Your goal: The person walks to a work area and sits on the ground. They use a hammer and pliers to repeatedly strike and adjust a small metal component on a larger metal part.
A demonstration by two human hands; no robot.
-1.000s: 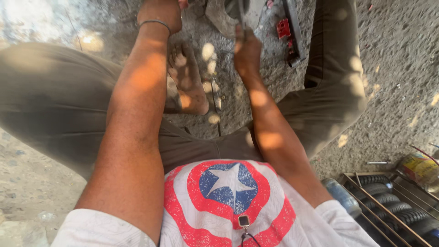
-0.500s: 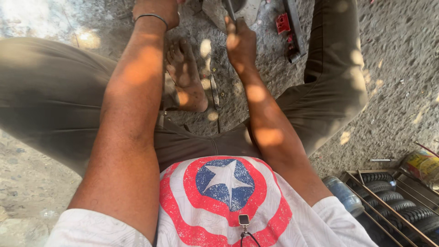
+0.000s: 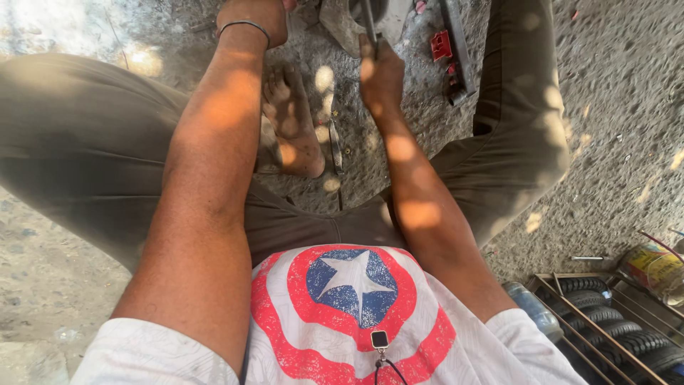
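I sit on gritty ground with my legs spread. My right hand (image 3: 381,75) is closed around a thin dark metal rod (image 3: 370,18) that rises out of the top of the frame. My left hand (image 3: 260,14), with a dark band on its wrist, reaches to the top edge; its fingers are cut off, so what it touches is hidden. A grey metal piece (image 3: 342,25) lies between the two hands. My bare foot (image 3: 292,121) rests below them, beside a slim metal tool (image 3: 335,146) on the ground.
A small red part (image 3: 440,44) and a dark metal bar (image 3: 456,46) lie at the upper right by my right leg. At the lower right stands a metal rack (image 3: 605,321) holding black tyres, with a plastic bottle (image 3: 531,306) and a yellow can (image 3: 652,264) near it.
The view has tilted slightly downward, so both hands sit nearer the top edge. My right hand keeps its grip on the rod.
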